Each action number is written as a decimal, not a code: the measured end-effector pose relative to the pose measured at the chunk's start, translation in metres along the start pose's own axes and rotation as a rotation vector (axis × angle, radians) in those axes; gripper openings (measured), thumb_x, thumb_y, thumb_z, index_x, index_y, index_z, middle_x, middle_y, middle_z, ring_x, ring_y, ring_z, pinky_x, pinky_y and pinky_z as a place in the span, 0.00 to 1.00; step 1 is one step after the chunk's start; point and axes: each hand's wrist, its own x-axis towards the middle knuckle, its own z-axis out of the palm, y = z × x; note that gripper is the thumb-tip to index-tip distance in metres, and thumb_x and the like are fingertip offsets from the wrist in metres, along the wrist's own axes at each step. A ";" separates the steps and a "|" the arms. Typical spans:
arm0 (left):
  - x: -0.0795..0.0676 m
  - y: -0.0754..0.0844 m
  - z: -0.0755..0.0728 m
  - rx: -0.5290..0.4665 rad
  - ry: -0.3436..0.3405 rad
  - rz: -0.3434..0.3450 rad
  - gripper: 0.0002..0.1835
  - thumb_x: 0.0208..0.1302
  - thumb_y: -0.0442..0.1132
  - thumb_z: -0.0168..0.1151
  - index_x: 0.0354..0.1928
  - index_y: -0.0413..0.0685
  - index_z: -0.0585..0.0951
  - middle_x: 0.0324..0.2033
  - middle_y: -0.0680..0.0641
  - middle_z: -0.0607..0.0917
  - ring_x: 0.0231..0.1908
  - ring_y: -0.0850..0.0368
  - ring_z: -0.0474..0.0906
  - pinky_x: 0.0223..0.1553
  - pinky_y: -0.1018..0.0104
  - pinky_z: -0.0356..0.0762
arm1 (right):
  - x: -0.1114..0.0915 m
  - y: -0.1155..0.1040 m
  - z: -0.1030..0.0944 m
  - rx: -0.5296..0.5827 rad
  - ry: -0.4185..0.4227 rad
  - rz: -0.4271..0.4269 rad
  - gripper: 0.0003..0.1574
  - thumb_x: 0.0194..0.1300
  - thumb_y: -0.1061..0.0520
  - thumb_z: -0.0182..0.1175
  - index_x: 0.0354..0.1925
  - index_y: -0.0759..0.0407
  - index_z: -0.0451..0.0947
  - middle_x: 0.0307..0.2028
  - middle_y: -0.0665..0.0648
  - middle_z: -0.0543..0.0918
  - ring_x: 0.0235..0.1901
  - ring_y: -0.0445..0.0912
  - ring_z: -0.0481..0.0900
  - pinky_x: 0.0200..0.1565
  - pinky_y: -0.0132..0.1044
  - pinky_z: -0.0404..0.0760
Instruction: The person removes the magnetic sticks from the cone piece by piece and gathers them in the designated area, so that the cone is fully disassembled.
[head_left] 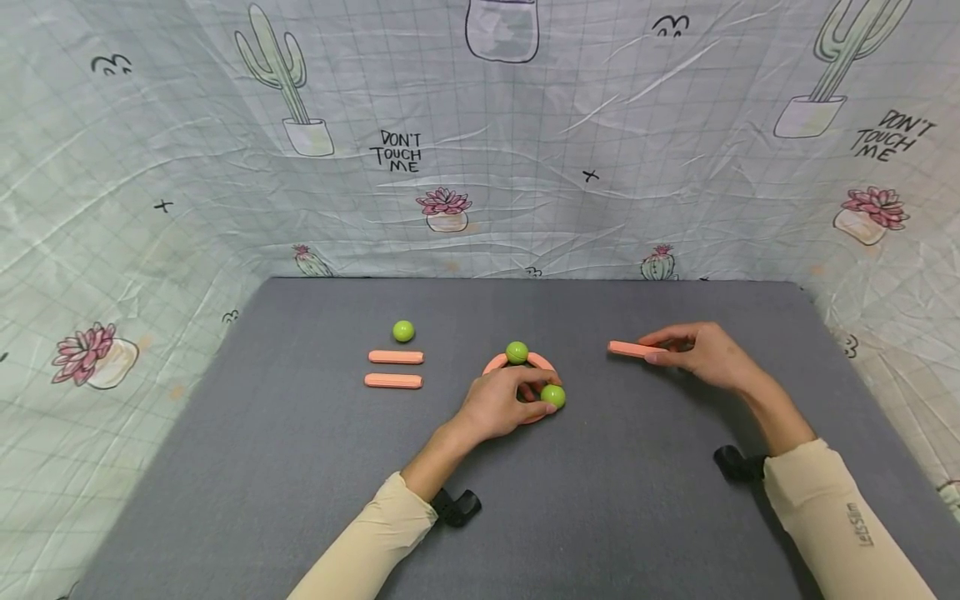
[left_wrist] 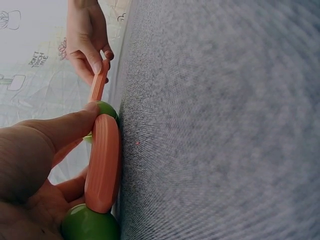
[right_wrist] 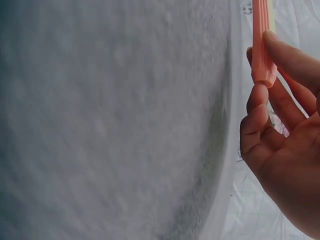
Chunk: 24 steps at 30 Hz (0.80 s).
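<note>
On the grey table, curved orange pieces (head_left: 542, 362) and green balls form a ring, partly covered by my left hand (head_left: 491, 404). That hand pinches the green ball (head_left: 552, 396) on the ring's right side between thumb and fingers. Another green ball (head_left: 517, 352) sits at the ring's far side. The left wrist view shows a curved orange piece (left_wrist: 103, 165) between the pinched ball and a nearer green ball (left_wrist: 90, 224). To the right, my right hand (head_left: 708, 358) holds a straight, ribbed orange stick (head_left: 628, 349) by one end, its other end pointing toward the ring.
Left of the ring, two straight orange sticks lie parallel, a farther stick (head_left: 395, 357) and a nearer stick (head_left: 393, 381). A loose green ball (head_left: 403, 331) rests just beyond them. A printed cloth (head_left: 525, 225) hangs behind and at both sides of the table (head_left: 600, 517).
</note>
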 end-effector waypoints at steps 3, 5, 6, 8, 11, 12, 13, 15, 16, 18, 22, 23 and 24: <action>0.000 0.000 0.000 0.003 0.003 0.002 0.18 0.67 0.49 0.73 0.58 0.66 0.86 0.45 0.60 0.90 0.44 0.64 0.86 0.43 0.66 0.78 | 0.003 0.003 -0.004 -0.006 -0.006 0.021 0.24 0.68 0.41 0.70 0.57 0.49 0.87 0.42 0.56 0.89 0.36 0.41 0.78 0.37 0.33 0.74; 0.000 -0.001 0.001 0.006 0.005 0.003 0.18 0.67 0.49 0.73 0.58 0.66 0.87 0.44 0.59 0.90 0.43 0.64 0.86 0.43 0.67 0.78 | 0.006 0.005 -0.006 0.002 -0.014 0.035 0.25 0.68 0.41 0.70 0.58 0.50 0.87 0.43 0.56 0.89 0.37 0.42 0.79 0.38 0.33 0.75; 0.000 -0.001 0.001 0.006 0.006 0.004 0.18 0.67 0.48 0.73 0.58 0.66 0.87 0.44 0.59 0.90 0.43 0.64 0.86 0.42 0.67 0.78 | 0.007 0.006 -0.007 0.001 -0.018 0.038 0.25 0.68 0.41 0.70 0.58 0.49 0.87 0.44 0.56 0.89 0.37 0.42 0.79 0.37 0.34 0.76; -0.001 -0.001 0.001 0.004 0.008 0.005 0.18 0.67 0.48 0.73 0.58 0.66 0.87 0.44 0.59 0.90 0.44 0.64 0.86 0.42 0.67 0.78 | 0.009 0.008 -0.009 0.004 -0.025 0.042 0.25 0.68 0.40 0.71 0.58 0.49 0.87 0.48 0.57 0.89 0.38 0.42 0.80 0.38 0.34 0.78; -0.001 -0.001 0.000 0.001 0.010 0.005 0.18 0.67 0.48 0.73 0.57 0.66 0.87 0.44 0.59 0.90 0.44 0.64 0.86 0.42 0.67 0.77 | 0.013 0.011 -0.011 -0.006 -0.028 0.041 0.24 0.68 0.41 0.71 0.57 0.49 0.87 0.51 0.58 0.89 0.38 0.42 0.80 0.37 0.34 0.79; -0.001 -0.001 0.000 -0.001 0.009 0.006 0.18 0.67 0.48 0.73 0.58 0.66 0.87 0.45 0.59 0.90 0.44 0.64 0.86 0.42 0.67 0.77 | 0.014 0.012 -0.012 -0.016 -0.026 0.039 0.24 0.68 0.42 0.71 0.57 0.49 0.87 0.50 0.58 0.89 0.38 0.41 0.80 0.38 0.34 0.79; -0.001 -0.001 0.000 -0.002 0.008 0.007 0.18 0.67 0.48 0.73 0.58 0.66 0.87 0.45 0.59 0.90 0.44 0.64 0.86 0.42 0.67 0.78 | 0.015 0.013 -0.013 -0.024 -0.026 0.040 0.23 0.68 0.43 0.71 0.57 0.49 0.87 0.50 0.58 0.89 0.38 0.41 0.80 0.38 0.34 0.78; -0.002 -0.001 0.000 -0.003 0.007 0.010 0.18 0.67 0.48 0.73 0.58 0.66 0.86 0.45 0.59 0.90 0.44 0.63 0.87 0.42 0.66 0.78 | 0.017 0.015 -0.014 -0.032 -0.025 0.042 0.23 0.68 0.44 0.71 0.57 0.50 0.87 0.49 0.58 0.89 0.38 0.41 0.80 0.38 0.33 0.78; -0.001 -0.001 0.000 -0.003 0.006 0.010 0.18 0.67 0.48 0.73 0.58 0.66 0.86 0.45 0.59 0.90 0.44 0.64 0.86 0.42 0.66 0.78 | 0.018 0.016 -0.014 -0.032 -0.025 0.044 0.23 0.68 0.44 0.71 0.57 0.50 0.87 0.49 0.58 0.90 0.38 0.40 0.80 0.38 0.33 0.78; -0.001 -0.002 0.001 -0.003 0.006 0.012 0.18 0.67 0.48 0.73 0.58 0.66 0.86 0.45 0.59 0.90 0.44 0.64 0.86 0.42 0.66 0.78 | 0.019 0.017 -0.015 -0.034 -0.030 0.043 0.23 0.67 0.44 0.72 0.57 0.51 0.87 0.50 0.59 0.89 0.39 0.40 0.80 0.39 0.33 0.78; -0.001 -0.002 0.001 0.000 0.007 0.012 0.18 0.67 0.48 0.73 0.58 0.66 0.86 0.45 0.59 0.90 0.44 0.64 0.86 0.41 0.66 0.77 | 0.023 0.019 -0.017 -0.042 -0.040 0.049 0.25 0.68 0.43 0.71 0.58 0.52 0.87 0.53 0.60 0.88 0.39 0.40 0.79 0.38 0.33 0.78; -0.001 -0.002 0.001 -0.001 0.007 0.013 0.18 0.67 0.48 0.73 0.58 0.66 0.86 0.45 0.59 0.90 0.45 0.64 0.86 0.41 0.66 0.77 | 0.024 0.019 -0.017 -0.048 -0.040 0.050 0.25 0.68 0.43 0.71 0.58 0.52 0.87 0.53 0.60 0.88 0.39 0.40 0.78 0.38 0.33 0.78; 0.000 -0.002 0.001 -0.002 0.007 0.012 0.18 0.67 0.48 0.73 0.58 0.66 0.86 0.45 0.59 0.90 0.45 0.63 0.86 0.41 0.66 0.77 | 0.025 0.020 -0.017 -0.051 -0.040 0.051 0.25 0.67 0.43 0.71 0.58 0.52 0.87 0.53 0.60 0.88 0.39 0.41 0.78 0.38 0.33 0.77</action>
